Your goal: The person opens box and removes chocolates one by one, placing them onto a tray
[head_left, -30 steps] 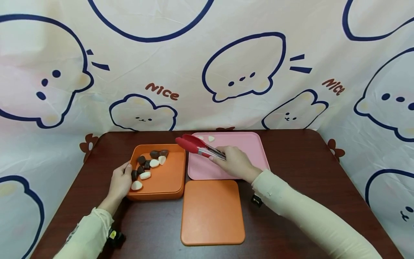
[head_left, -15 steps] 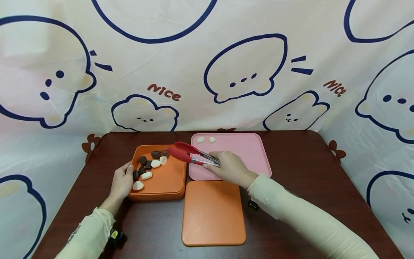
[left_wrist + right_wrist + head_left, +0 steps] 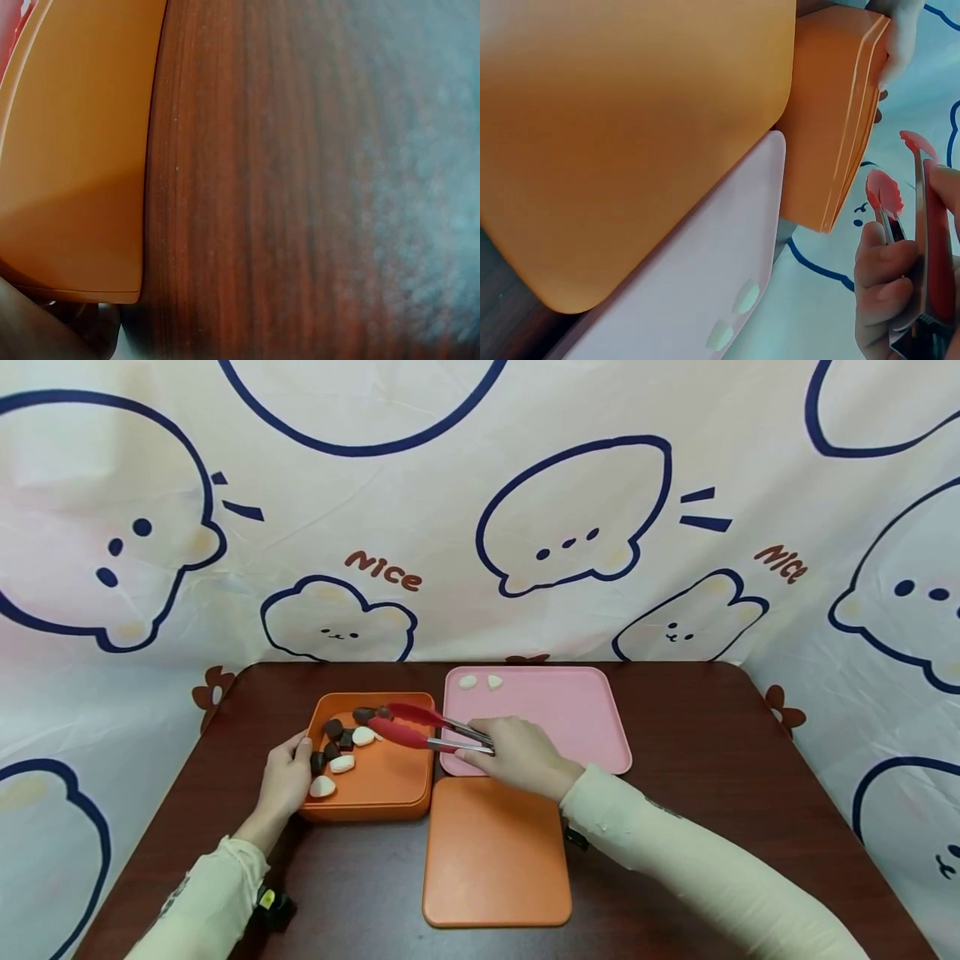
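Note:
My left hand (image 3: 285, 781) grips the left rim of an orange box (image 3: 382, 785), its thumb lying on the rim. In the box lie several small dark brown and white pieces (image 3: 342, 764), like chocolates or pebbles. In my right hand (image 3: 525, 756) is a pair of red-tipped metal tongs (image 3: 401, 732). The tongs' tips stand apart above the far part of the box and partly hide the pieces there. The right wrist view shows fingers curled round the tongs' handles (image 3: 934, 255) and nothing between the red tips (image 3: 885, 193).
A pink tray (image 3: 555, 710) stands right of the box, with two white pieces (image 3: 481, 682) at its far left corner. A flat orange lid (image 3: 497, 856) lies in front of the tray. Everything is on a dark wooden table (image 3: 675, 752) before a printed cloth (image 3: 450, 510).
My right hand has moved left and a little toward me, carrying the tongs from above the tray's edge to over the box. The left hand stays on the box.

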